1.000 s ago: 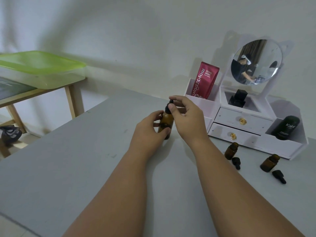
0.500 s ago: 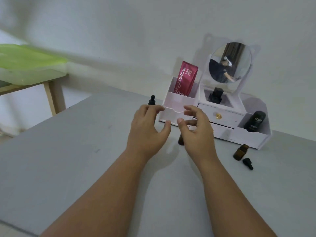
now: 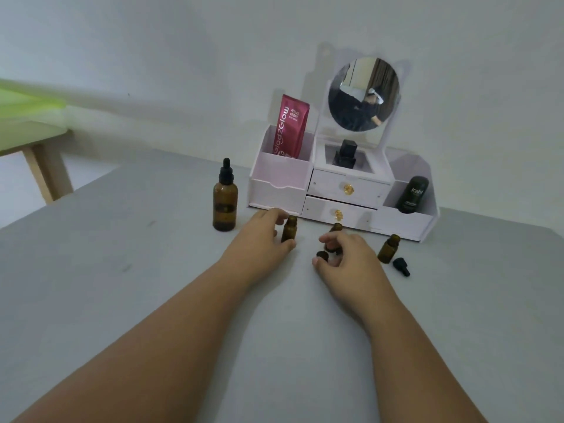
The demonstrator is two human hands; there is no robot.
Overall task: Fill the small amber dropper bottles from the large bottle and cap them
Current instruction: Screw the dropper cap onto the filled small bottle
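From the head camera, the large amber bottle stands upright on the grey tabletop, capped with its black dropper, just left of the white organiser and apart from both hands. The left hand curls around a small amber bottle that stands upright and uncapped, thumb and fingers closing on its sides. The right hand is cupped over a second small bottle, of which only the neck and shoulder show, and its fingertips pinch at a small dark cap lying beside the thumb. A third small bottle stands open further right, its black dropper cap lying on its side next to it.

These little bottles are probably glass: light, stiff, smooth and easy to tip, so a hold low around the body would steady them best while filling. The large bottle is likely heavier and best gripped round its middle, with the dropper collar turned by the fingertips. The caps are tiny and could roll or slip.

Whether any small bottle holds liquid cannot be told through the dark glass. The right hand hides most of the second bottle, so its contact with it is uncertain. The large bottle's level is unreadable too.
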